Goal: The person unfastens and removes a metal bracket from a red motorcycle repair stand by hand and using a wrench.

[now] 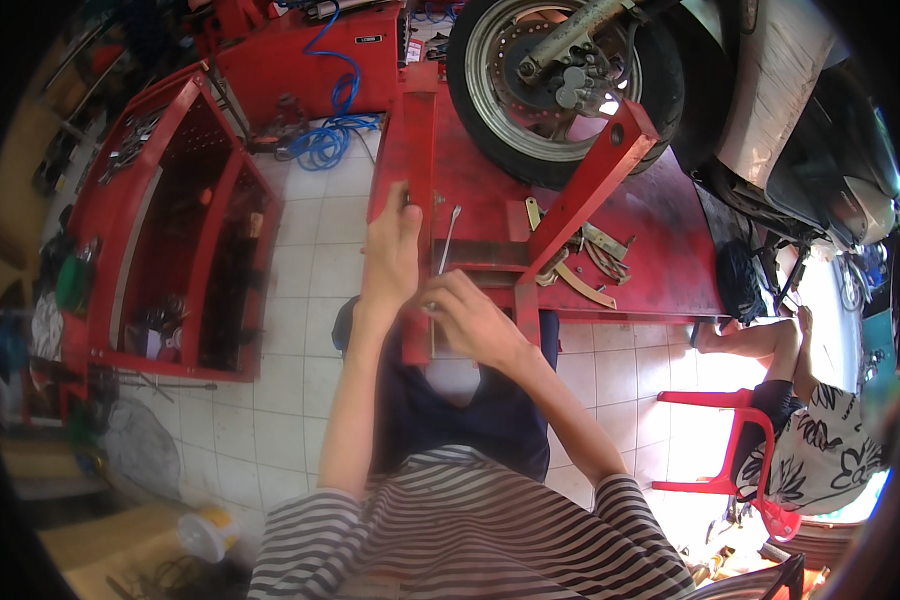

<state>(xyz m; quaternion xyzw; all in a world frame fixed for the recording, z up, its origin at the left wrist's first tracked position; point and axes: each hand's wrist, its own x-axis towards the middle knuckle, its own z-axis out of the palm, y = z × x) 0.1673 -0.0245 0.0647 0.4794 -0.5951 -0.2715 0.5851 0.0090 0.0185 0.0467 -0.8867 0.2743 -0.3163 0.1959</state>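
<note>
A red metal frame (595,190) with two long arms and a crosspiece stands in front of me on the red bench (670,260). My left hand (394,245) is at the frame's left bar, fingers pressed together around a small dark piece that I cannot make out. To its right, lower down, my right hand (473,318) is closed in a pinch beside the same bar; a tiny shiny bit shows at the fingertips. A slim silver wrench (450,235) lies between the frame's arms, just beyond my right hand. Brass-coloured metal brackets (582,284) lie right of the frame.
A motorcycle front wheel (570,85) rests on the bench's far side. At left stands an open red tool cabinet (180,230), near a coiled blue hose (320,145). On the right a person (810,440) sits on a red plastic chair (710,398).
</note>
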